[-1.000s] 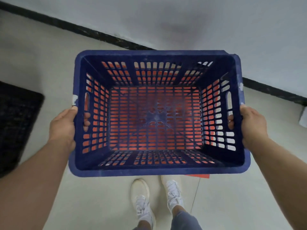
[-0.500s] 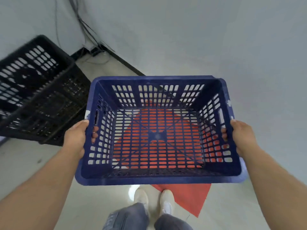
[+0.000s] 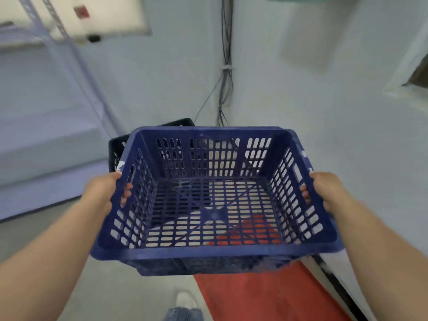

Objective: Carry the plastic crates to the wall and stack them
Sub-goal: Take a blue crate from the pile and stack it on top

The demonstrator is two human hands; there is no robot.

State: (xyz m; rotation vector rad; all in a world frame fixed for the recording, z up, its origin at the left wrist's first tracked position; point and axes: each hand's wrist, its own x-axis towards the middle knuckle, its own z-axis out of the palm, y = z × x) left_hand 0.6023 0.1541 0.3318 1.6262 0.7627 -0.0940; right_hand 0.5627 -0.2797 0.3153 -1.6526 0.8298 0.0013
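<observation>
Mid-frame, the empty blue plastic crate [image 3: 215, 200] is carried level toward the wall, part of the black crate [image 3: 118, 147] peeking behind its upper-left corner. Left hand [image 3: 102, 193] and right hand [image 3: 324, 191] clasp its side handles. Next, probably: lower it squarely onto the black one.

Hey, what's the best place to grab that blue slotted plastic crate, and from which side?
Take the blue slotted plastic crate by the handle slots cut high in its two short end walls, coming in from the left and right ends at once. That is where the left hand and right hand hold it, fingers hooked through. Those openings sit opposite each other, which should keep it level.
</observation>
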